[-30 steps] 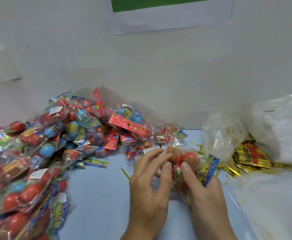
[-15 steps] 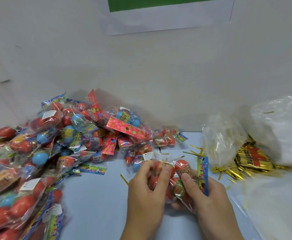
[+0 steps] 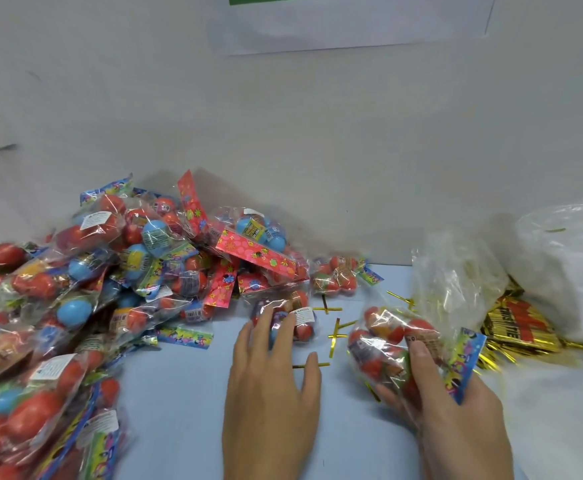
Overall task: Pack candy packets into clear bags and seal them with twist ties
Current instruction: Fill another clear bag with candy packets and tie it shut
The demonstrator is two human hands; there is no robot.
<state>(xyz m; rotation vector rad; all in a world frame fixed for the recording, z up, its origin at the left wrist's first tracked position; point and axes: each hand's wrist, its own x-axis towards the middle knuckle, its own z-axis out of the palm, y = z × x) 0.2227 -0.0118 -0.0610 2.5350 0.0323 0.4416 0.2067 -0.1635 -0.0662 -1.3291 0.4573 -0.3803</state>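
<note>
At lower right, the right hand (image 3: 456, 407) kept a clenched grip on a bag (image 3: 397, 344) of red candies. Left of it, the left hand (image 3: 269, 375) lay released, fingers reaching onto a packet (image 3: 300, 322) at mid-frame. Packing seemed in hand; next, that packet probably needed grasping. Ties (image 3: 337, 332) lay beyond on the tabletop (image 3: 179, 393).
</note>
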